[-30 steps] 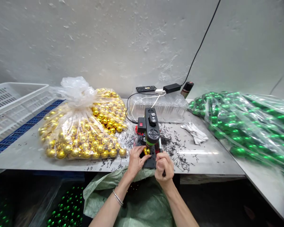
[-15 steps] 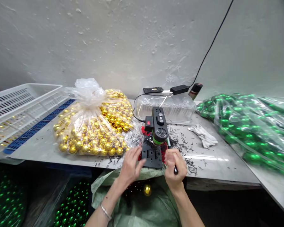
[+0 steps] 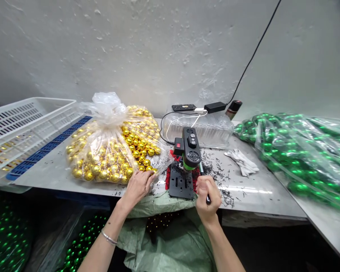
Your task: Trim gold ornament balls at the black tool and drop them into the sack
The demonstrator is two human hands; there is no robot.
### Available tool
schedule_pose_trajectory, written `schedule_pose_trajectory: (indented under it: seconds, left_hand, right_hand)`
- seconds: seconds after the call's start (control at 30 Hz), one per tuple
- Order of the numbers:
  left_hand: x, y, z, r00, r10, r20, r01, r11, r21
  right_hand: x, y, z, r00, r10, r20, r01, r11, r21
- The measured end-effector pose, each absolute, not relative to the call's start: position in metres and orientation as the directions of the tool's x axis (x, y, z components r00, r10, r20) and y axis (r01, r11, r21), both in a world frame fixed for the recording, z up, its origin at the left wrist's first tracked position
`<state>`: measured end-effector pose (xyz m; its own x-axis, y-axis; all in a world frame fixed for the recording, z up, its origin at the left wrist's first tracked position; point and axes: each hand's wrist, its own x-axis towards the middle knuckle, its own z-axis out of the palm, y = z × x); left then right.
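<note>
Grey wall (image 3: pixel 170 56) behind a pale table (image 3: pixel 252 194). Left hand (image 3: pixel 138 185): fingers bent at the gold balls (image 3: pixel 136 153) just beyond it; whether any is gripped cannot be told. Right hand (image 3: pixel 208 194): clamped around the handle (image 3: pixel 208 200) of the black machine (image 3: pixel 191 145), which stands beyond and left of that hand.

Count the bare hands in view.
2: the left bare hand at the round shiny gold balls; the right bare hand around the black rod-shaped handle. No others show.
</note>
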<state>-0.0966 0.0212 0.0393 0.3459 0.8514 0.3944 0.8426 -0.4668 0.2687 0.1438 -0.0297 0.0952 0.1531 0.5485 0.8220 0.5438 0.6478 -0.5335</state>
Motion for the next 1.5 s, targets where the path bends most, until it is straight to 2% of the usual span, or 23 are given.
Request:
schedule_pose_trajectory:
  seconds: [0.13,0.3,0.4,0.47,0.57,0.63,0.67,0.73,0.8,0.87,0.93,1.03,1.2,1.33,1.5]
  left_hand:
    - [-0.098,0.024,0.030,0.238,0.917,0.320,0.904,-0.330,0.274]
    - [-0.079,0.037,0.032,0.284,0.933,0.221,0.908,-0.336,0.251]
    - [-0.066,0.045,0.032,0.299,0.924,0.240,0.865,-0.369,0.342]
    - [-0.061,0.048,0.032,0.256,0.932,0.257,0.810,-0.352,0.470]
    - [-0.055,0.049,0.037,0.147,0.968,0.203,0.580,-0.251,0.775]
    - [-0.050,0.049,0.042,0.101,0.991,0.086,0.315,-0.114,0.942]
    - [-0.047,0.048,0.044,0.104,0.995,0.014,0.177,-0.032,0.984]
    - [-0.040,0.046,0.047,0.145,0.982,-0.118,-0.060,0.128,0.990]
    - [-0.031,0.044,0.047,0.185,0.961,-0.203,-0.245,0.245,0.938]
    - [-0.021,0.041,0.044,0.196,0.951,-0.240,-0.380,0.300,0.875]
    - [-0.012,0.039,0.038,0.197,0.946,-0.256,-0.438,0.318,0.841]
    - [0.000,0.036,0.027,0.158,0.960,-0.230,-0.363,0.273,0.891]
    - [0.015,0.033,0.012,0.061,0.997,-0.051,0.015,0.050,0.999]
    - [0.015,0.029,0.008,0.099,0.991,0.095,0.343,-0.124,0.931]
    - [0.015,0.024,0.005,0.191,0.926,0.324,0.476,-0.376,0.795]
  right_hand:
    - [0.143,-0.030,0.095,0.152,0.545,0.824,0.550,0.647,-0.529]
    - [0.143,-0.029,0.095,0.153,0.539,0.828,0.550,0.649,-0.525]
    - [0.144,-0.030,0.095,0.142,0.542,0.828,0.554,0.650,-0.520]
    - [0.144,-0.029,0.095,0.133,0.535,0.834,0.556,0.656,-0.510]
    - [0.145,-0.029,0.094,0.123,0.522,0.844,0.559,0.666,-0.494]
    - [0.145,-0.028,0.092,0.123,0.524,0.843,0.561,0.664,-0.495]
    - [0.145,-0.028,0.092,0.122,0.524,0.843,0.562,0.663,-0.494]
    - [0.146,-0.028,0.091,0.118,0.522,0.845,0.566,0.664,-0.489]
    - [0.146,-0.028,0.091,0.110,0.521,0.846,0.569,0.665,-0.483]
    - [0.147,-0.029,0.092,0.098,0.523,0.847,0.576,0.664,-0.477]
    - [0.147,-0.029,0.092,0.089,0.524,0.847,0.583,0.662,-0.471]
    - [0.147,-0.030,0.093,0.090,0.530,0.843,0.587,0.656,-0.475]
    - [0.147,-0.030,0.092,0.101,0.536,0.838,0.582,0.651,-0.487]
    - [0.147,-0.030,0.091,0.092,0.537,0.838,0.587,0.651,-0.481]
    - [0.147,-0.031,0.093,0.091,0.530,0.843,0.593,0.651,-0.474]
